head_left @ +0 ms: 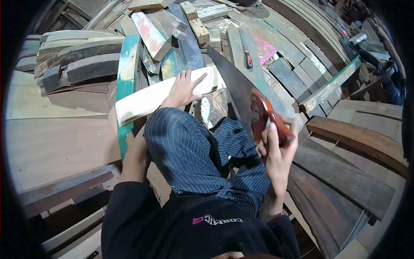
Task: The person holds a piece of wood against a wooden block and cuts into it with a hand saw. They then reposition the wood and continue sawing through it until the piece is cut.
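1. White and flat-faced, the long wooden board (144,100) slants across the left side, its near-left end over a teal-painted timber (128,64) and its far end near the saw blade.
2. Open is the grip of the left hand (183,90): fingers and thumb are spread over the board's top face, toward its far end, rather than wrapped round it.
3. Closed is the grip of the right hand (278,151), wrapped round the glossy red-brown handle of a handsaw (241,91). Its broad grey metal blade points forward and left; whether it touches the board, I cannot tell.
4. Blue pinstriped trousers (185,146) cover the bent legs, one knee beside the board. A white, dark-spotted shoe (205,108) shows just past them.
5. Ahead, a slim tool with a red-and-black handle (248,60) lies on a greyish timber (236,49). Dark curved wooden pieces (97,69) are stacked at left.
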The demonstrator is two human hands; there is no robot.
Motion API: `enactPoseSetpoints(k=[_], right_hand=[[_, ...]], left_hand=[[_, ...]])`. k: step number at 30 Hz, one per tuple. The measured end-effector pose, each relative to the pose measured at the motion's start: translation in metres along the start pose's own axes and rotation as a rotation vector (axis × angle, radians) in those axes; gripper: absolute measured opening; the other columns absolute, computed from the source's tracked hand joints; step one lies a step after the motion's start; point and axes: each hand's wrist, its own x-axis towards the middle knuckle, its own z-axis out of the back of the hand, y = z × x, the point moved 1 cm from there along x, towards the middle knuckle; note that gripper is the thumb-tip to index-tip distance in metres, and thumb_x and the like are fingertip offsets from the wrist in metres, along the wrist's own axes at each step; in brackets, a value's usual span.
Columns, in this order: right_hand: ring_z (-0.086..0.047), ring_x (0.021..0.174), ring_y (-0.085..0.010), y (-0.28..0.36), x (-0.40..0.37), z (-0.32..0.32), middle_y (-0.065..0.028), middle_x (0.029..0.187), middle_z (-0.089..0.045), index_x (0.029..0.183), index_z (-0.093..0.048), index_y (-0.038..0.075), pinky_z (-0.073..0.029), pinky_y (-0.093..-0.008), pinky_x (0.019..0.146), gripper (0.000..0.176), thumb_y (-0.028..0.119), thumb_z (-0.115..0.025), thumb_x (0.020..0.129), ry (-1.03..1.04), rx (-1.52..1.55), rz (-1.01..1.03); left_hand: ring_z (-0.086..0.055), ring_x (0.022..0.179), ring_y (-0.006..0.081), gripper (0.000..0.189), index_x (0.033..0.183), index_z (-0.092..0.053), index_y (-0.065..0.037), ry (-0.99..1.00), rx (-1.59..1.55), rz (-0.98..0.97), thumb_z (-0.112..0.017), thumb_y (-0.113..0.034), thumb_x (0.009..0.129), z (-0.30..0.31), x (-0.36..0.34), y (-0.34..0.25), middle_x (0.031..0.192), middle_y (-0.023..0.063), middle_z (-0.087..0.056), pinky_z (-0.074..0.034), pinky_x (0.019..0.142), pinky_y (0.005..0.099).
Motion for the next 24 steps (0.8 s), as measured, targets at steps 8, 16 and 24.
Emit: enactPoseSetpoints(k=[8, 16, 24], right_hand=[[-0.055, 0.06, -0.0077, -0.015, -0.047, 0.016, -0.0082, 0.084, -0.06, 0.127, -0.043, -0.003, -0.047, -0.0234, 0.053, 0.037, 0.01, -0.065, 0.1, -0.048, -0.084, 0.085], [-0.062, 0.07, -0.0117, -0.035, -0.039, 0.017, -0.0134, 0.091, -0.061, 0.128, -0.041, -0.006, -0.051, -0.0254, 0.061, 0.039, 0.009, -0.064, 0.099, -0.06, -0.205, 0.357], [-0.063, 0.07, -0.0142, -0.086, -0.041, 0.037, -0.0135, 0.092, -0.061, 0.128, -0.039, -0.003, -0.054, -0.0282, 0.062, 0.039, 0.006, -0.063, 0.099, 0.011, -0.155, 0.307]], left_hand=[[-0.045, 0.119, 0.042, 0.09, 0.16, -0.034, -0.035, -0.152, -0.042, -0.058, -0.075, -0.05, 0.081, -0.008, -0.007, 0.006, 0.131, 0.0257, -0.047, -0.036, 0.107, 0.0515], [-0.044, 0.121, 0.043, 0.09, 0.158, -0.038, -0.035, -0.059, -0.064, 0.0, -0.078, -0.046, 0.078, 0.0, -0.005, 0.002, 0.138, 0.0254, -0.045, -0.036, 0.108, 0.0517], [-0.042, 0.122, 0.0429, 0.084, 0.158, -0.04, -0.033, -0.048, -0.098, 0.111, -0.073, -0.056, 0.083, -0.002, 0.004, -0.003, 0.137, 0.0245, -0.045, -0.036, 0.108, 0.0522]])
